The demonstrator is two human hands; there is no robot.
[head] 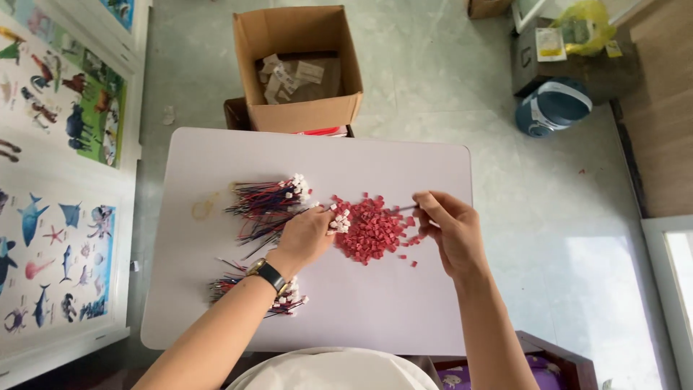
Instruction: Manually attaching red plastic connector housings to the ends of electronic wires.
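1. Left hand (pixel 307 237), wristwatch (pixel 268 275) on its wrist, closed around a small cluster of white plastic connector plugs (pixel 338 221), their white ends sticking out just past the fingertips.
2. Right hand (pixel 451 230) pinched narrow, thumb against forefinger, on a thin dark wire (pixel 404 209) that pokes out leftward from the pinch.
3. Between the 2 grips, touching the white plugs held in the left hand: a heap of small red plastic housings (pixel 372 230), with a few loose red pieces scattered toward the right hand and just below it.
4. Behind the left hand's grip, on the far side from the red heap: a loose bundle of red, blue and black wires with white plug ends (pixel 266 206), fanned out and running under the knuckles.
5. Nearer the body than the left grip, beside the watch wrist: a second, smaller bundle of the same wires with white ends (pixel 249 292).
6. All of it lying on a pale rounded-corner tabletop (pixel 361 303).
7. Well beyond both grips, past the table's far edge: an open brown cardboard box (pixel 303 112) on the floor, with paper scraps inside.
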